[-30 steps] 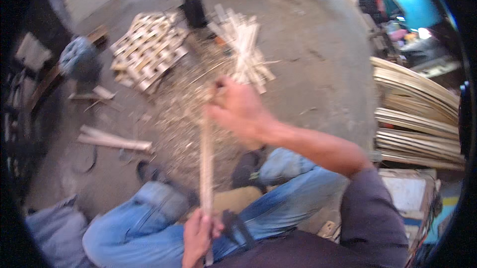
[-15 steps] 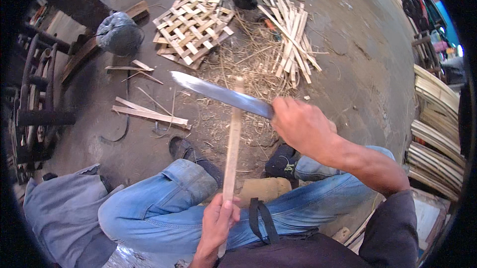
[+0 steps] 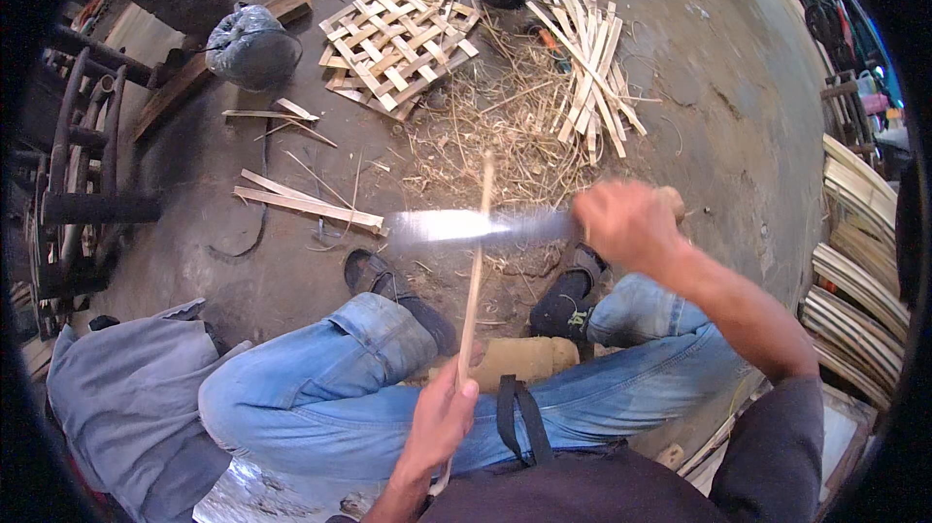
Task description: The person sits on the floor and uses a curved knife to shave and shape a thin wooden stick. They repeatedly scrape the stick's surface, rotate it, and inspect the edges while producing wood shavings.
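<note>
A: Strip, quick. Where?

B: On my side of the shavings (image 3: 524,125). The strip (image 3: 473,305) runs lengthwise from my left hand (image 3: 439,426) toward them, far tip overlapping them in view.

A: Fingers?

B: Left: closed round the strip's near end, thumb along it. Right hand (image 3: 626,222): curled tight round the knife (image 3: 529,224), on the near right side of the shavings.

A: Key relation?

B: Knife lies crosswise, strip lengthwise, nearly square to each other. They cross just my side of the shavings; my right hand looks nearer that crossing than my left. Contact? Can't tell, knife's blurred.

A: Around it?

B: Woven mat (image 3: 403,38) beyond and left of the shavings, loose strips (image 3: 592,67) to their right.

A: Versus half a second ago?

B: Knife was slanted, tip toward the mat, nearer the strip's far end. Now it's almost level, crossing closer to my left hand. Strip shows a narrower side.
</note>
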`<state>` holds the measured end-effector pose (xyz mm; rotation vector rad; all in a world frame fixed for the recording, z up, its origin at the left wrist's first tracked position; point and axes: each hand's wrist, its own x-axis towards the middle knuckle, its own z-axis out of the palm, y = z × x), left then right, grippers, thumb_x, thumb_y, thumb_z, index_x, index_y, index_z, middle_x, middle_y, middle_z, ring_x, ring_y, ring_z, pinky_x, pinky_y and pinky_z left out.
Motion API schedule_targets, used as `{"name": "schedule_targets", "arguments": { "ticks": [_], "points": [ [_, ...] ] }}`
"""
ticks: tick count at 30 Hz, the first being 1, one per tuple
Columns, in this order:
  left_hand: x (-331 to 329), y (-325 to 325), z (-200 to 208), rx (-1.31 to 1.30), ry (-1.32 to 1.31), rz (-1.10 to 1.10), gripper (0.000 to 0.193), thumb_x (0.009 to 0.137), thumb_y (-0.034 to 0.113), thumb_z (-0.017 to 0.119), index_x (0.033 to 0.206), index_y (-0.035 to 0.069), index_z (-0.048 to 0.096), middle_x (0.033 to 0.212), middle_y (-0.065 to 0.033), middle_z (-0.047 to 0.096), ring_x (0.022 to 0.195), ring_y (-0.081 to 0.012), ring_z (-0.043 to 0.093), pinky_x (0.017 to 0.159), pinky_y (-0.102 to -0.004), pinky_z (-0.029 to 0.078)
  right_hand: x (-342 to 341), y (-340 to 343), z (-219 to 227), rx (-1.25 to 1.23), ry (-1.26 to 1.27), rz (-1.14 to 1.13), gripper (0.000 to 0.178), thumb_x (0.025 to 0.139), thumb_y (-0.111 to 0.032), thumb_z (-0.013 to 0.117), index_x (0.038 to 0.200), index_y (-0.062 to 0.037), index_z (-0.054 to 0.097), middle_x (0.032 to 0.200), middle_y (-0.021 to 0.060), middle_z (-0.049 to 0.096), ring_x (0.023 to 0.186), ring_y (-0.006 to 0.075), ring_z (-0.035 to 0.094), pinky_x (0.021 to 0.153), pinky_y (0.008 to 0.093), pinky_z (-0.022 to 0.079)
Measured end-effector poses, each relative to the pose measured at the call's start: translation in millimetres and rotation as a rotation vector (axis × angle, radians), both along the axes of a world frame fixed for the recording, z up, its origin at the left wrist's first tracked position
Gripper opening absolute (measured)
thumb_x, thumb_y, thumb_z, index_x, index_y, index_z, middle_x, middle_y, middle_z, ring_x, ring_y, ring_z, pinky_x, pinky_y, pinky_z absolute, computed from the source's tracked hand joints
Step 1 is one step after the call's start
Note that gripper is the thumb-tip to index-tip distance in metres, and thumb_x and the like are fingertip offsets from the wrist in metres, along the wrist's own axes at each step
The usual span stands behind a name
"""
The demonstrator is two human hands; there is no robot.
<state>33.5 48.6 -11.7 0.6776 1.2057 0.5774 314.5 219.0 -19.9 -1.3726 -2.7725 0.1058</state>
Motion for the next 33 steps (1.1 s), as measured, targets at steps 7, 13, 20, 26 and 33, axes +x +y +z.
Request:
{"name": "schedule_targets", "arguments": {
  "ticks": [7, 13, 20, 26, 33],
  "points": [
    [-3, 7, -12, -0.119, -0.114, 0.086, 0.044, 0.105, 0.027, 0.035, 0.138, 0.0, 0.047, 0.072, 0.0027, 0.046, 0.054, -0.0052, 0.038, 0.047, -0.0213, 0.034, -45, -80, 16, -0.363, -0.061, 0.137, 0.017, 0.079, -0.018, 0.062, 0.091, -0.0075, 0.055, 0.079, 0.0127, 0.061, 0.071, 0.0274, 0.067, 0.061, 0.0436, 0.055],
    [-3, -1, 1, -0.06, -0.016, -0.005, 0.049, 0.105, 0.036, 0.037, 0.134, -0.002, 0.048, 0.068, 0.0009, 0.046, 0.049, -0.0051, 0.041, 0.042, -0.0213, 0.035, -19, -5, -3, -0.247, 0.172, -0.391, 0.009, 0.086, -0.012, 0.054, 0.086, -0.0024, 0.053, 0.074, 0.0198, 0.062, 0.071, 0.0366, 0.066, 0.06, 0.0475, 0.054],
    [1, -1, 0, 0.024, 0.058, 0.183, 0.05, 0.105, 0.037, 0.033, 0.126, -0.004, 0.052, 0.06, 0.0006, 0.044, 0.044, -0.0069, 0.044, 0.041, -0.022, 0.04, -14, -7, -15, -0.133, 0.152, -0.288, 0.009, 0.083, -0.01, 0.056, 0.086, -0.0021, 0.053, 0.074, 0.0178, 0.063, 0.068, 0.0353, 0.066, 0.059, 0.0454, 0.055],
    [-2, 0, -14, -0.139, 0.037, 0.225, 0.049, 0.107, 0.034, 0.029, 0.124, -0.004, 0.054, 0.058, 0.0009, 0.043, 0.041, -0.007, 0.041, 0.039, -0.021, 0.037, -53, -97, 11, -0.375, 0.114, 0.22, 0.007, 0.082, -0.01, 0.054, 0.086, -0.0042, 0.054, 0.072, 0.0122, 0.063, 0.065, 0.0297, 0.067, 0.057, 0.0433, 0.056],
    [0, -2, -3, -0.09, -0.097, 0.172, 0.059, 0.105, 0.043, 0.029, 0.133, -0.005, 0.05, 0.055, 0.005, 0.037, 0.041, -0.0041, 0.035, 0.037, -0.0204, 0.032, -26, -44, -16, -0.269, 0.245, -0.104, 0.008, 0.085, -0.011, 0.053, 0.087, -0.0028, 0.054, 0.076, 0.0178, 0.063, 0.069, 0.0366, 0.066, 0.059, 0.0459, 0.055]
  ]
}}
